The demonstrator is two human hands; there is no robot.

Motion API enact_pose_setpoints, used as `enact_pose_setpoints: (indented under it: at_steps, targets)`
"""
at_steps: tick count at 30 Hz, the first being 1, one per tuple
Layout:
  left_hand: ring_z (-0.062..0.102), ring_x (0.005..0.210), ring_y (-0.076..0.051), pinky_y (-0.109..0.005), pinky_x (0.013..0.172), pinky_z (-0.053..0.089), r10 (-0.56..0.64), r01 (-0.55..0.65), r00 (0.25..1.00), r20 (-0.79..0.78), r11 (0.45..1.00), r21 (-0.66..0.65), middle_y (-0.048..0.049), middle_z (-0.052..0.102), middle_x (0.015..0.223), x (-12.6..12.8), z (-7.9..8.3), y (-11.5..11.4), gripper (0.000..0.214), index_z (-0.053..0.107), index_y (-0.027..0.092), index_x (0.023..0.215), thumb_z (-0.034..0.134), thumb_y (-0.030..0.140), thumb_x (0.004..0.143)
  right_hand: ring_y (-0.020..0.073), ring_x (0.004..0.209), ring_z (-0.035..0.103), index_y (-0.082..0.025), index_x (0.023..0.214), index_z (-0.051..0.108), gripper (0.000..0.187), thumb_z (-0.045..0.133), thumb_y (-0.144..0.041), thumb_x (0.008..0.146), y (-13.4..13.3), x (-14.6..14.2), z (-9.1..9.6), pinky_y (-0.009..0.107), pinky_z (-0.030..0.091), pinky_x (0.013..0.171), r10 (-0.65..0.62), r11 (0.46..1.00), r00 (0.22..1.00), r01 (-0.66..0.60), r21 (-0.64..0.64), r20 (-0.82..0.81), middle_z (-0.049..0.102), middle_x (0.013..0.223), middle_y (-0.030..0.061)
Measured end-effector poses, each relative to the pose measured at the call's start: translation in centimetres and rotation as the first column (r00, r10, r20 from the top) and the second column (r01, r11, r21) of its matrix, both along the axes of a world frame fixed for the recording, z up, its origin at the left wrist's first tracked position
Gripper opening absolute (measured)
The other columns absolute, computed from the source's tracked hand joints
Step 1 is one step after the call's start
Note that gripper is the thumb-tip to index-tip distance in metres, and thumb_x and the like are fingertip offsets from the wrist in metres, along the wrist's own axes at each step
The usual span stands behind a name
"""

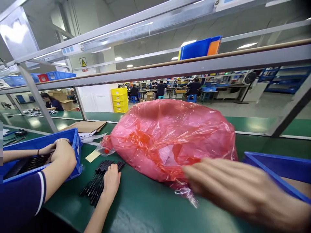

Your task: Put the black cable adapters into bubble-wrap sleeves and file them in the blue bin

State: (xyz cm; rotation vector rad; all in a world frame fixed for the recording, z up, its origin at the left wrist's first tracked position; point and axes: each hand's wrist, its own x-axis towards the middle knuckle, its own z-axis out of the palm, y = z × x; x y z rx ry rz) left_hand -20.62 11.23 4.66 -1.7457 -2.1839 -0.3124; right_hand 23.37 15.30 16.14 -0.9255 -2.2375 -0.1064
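Note:
A big red plastic bag [170, 136], stuffed and crinkled, lies on the green belt [145, 207] in front of me. My right hand [233, 187] is low on the right, blurred by motion, its fingers stretched out flat against the bag's near lower edge; it holds nothing. My left hand [111, 178] lies palm down with fingers extended on a bundle of thin black strips [97, 183] spread on the belt left of the bag.
A co-worker on the left has both hands [58, 152] in a blue bin [75, 145] of black parts. Another blue bin [279, 168] stands at the right. Cardboard and papers [85, 127] lie behind, under a metal frame [170, 68]. People sit at benches far back.

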Motion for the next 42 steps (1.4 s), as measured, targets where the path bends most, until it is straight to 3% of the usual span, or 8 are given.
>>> enact_pose_setpoints:
  at_steps: [7,11,15,20,23,29,38,42]
  targets:
    - [0.062,0.1,-0.025,-0.032,0.073,0.052,0.01,-0.009,1.0,0.019,0.999,-0.036,-0.0107,0.063,0.109,0.9,-0.4,0.5,0.024,0.058,0.014,0.115,0.055,0.012,0.091,0.0151,0.07,0.067,-0.022,0.095,0.065,0.024,0.047,-0.036,0.103,-5.6,-14.0,-3.0,0.023,0.046,0.063,0.292,0.956,0.956,-0.292,-0.026,-0.001,0.07,0.078,0.0036]
    - [0.061,0.101,-0.025,-0.034,0.079,0.052,-0.05,0.052,0.998,0.037,0.997,-0.054,-0.0081,0.065,0.103,1.1,1.6,-1.1,0.021,0.059,0.016,0.112,0.052,0.011,0.093,0.0134,0.064,0.064,-0.023,0.092,0.062,0.027,0.039,-0.027,0.105,-6.1,-14.0,-5.6,0.024,0.044,0.062,0.312,0.899,0.948,-0.313,-0.307,-0.054,0.067,0.075,-0.0011]
    - [0.058,0.107,-0.024,-0.036,0.089,0.05,-0.155,0.137,0.97,0.189,0.985,0.108,-0.0069,0.062,0.11,2.4,6.9,-3.9,0.024,0.054,0.021,0.122,0.042,0.023,0.101,0.0142,0.06,0.06,-0.024,0.088,0.062,0.032,0.041,-0.043,0.104,-6.0,-11.9,-9.9,0.025,0.042,0.057,0.125,0.693,0.957,-0.272,-0.668,-0.26,0.063,0.068,-0.0026]
    - [0.061,0.09,-0.017,-0.029,0.082,0.049,-0.425,0.38,0.491,0.761,0.89,0.252,-0.0023,0.064,0.102,8.9,11.0,-5.2,0.018,0.058,0.023,0.11,0.055,0.034,0.097,0.0121,0.054,0.056,-0.02,0.092,0.064,0.044,0.045,-0.06,0.099,-4.9,-10.7,-12.9,0.022,0.041,0.047,-0.078,0.476,0.861,-0.41,-0.778,-0.502,0.063,0.07,-0.0009]
    - [0.061,0.086,-0.016,-0.028,0.082,0.048,-0.384,0.48,0.147,0.912,0.833,0.274,-0.0024,0.066,0.095,13.5,9.0,-3.8,0.016,0.06,0.019,0.099,0.062,0.034,0.092,0.01,0.053,0.052,-0.02,0.095,0.068,0.052,0.048,-0.068,0.094,-4.4,-10.5,-13.6,0.02,0.039,0.043,-0.133,0.42,0.79,-0.502,-0.756,-0.598,0.066,0.079,0.0019]
    - [0.058,0.073,-0.012,-0.025,0.073,0.046,-0.214,0.428,-0.282,0.935,0.844,0.322,-0.0013,0.063,0.085,17.9,2.9,-0.3,0.033,0.056,0.016,0.09,0.074,0.042,0.084,0.0062,0.046,0.041,-0.017,0.097,0.068,0.065,0.045,-0.077,0.09,-4.1,-9.7,-14.0,0.019,0.032,0.04,-0.206,0.344,0.718,-0.583,-0.736,-0.665,0.067,0.074,0.0027]
    - [0.061,0.069,-0.01,-0.025,0.072,0.049,-0.162,0.444,-0.409,0.898,0.824,0.351,-0.0025,0.065,0.089,17.7,2.5,-0.7,0.035,0.057,0.015,0.093,0.076,0.043,0.084,0.0079,0.048,0.035,-0.019,0.097,0.063,0.058,0.043,-0.074,0.093,-4.4,-9.4,-13.4,0.02,0.026,0.042,-0.201,0.328,0.757,-0.546,-0.771,-0.622,0.056,0.064,-0.0033]
    - [0.064,0.083,-0.015,-0.028,0.078,0.052,-0.172,0.416,-0.389,0.905,0.843,0.34,-0.0067,0.068,0.097,17.5,2.3,-0.8,0.037,0.06,0.016,0.1,0.077,0.044,0.083,0.0117,0.056,0.044,-0.021,0.083,0.061,0.048,0.046,-0.064,0.097,-4.4,-9.3,-13.9,0.025,0.035,0.054,-0.162,0.467,0.793,-0.463,-0.754,-0.587,0.055,0.064,-0.0029]
